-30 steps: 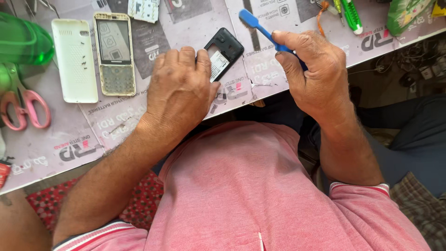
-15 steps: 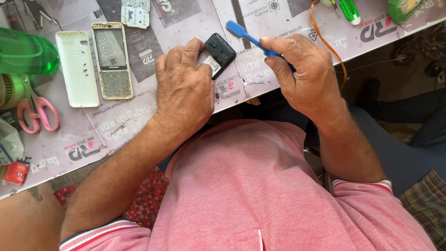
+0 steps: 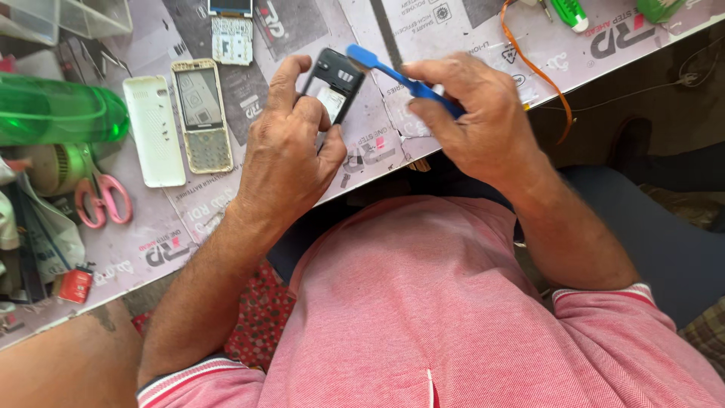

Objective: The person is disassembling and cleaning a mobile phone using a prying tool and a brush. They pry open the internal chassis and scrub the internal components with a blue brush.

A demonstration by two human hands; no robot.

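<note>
I see the black phone body [image 3: 332, 89] raised a little over the surface [image 3: 453, 30], its open back turned up to the camera. It sits in the grip of the left hand [image 3: 291, 143]: the fingers are closed around its left and lower edge, and the thumb presses on its right side, so only the upper half shows free. The right hand [image 3: 476, 113] is just beside it, closed on one blue pry tool [image 3: 393, 72], and the flat tip of this tool touches the top right corner of the phone body. On the surface to the left I count two loose covers lying flat side by side, one gold front frame [image 3: 202, 115] and one white back cover [image 3: 153, 130]. Further left there is one green bottle [image 3: 60, 113] lying down, and below it one pair of pink scissors [image 3: 102, 200]. One orange cable [image 3: 532, 64] curves on the right side.
</note>
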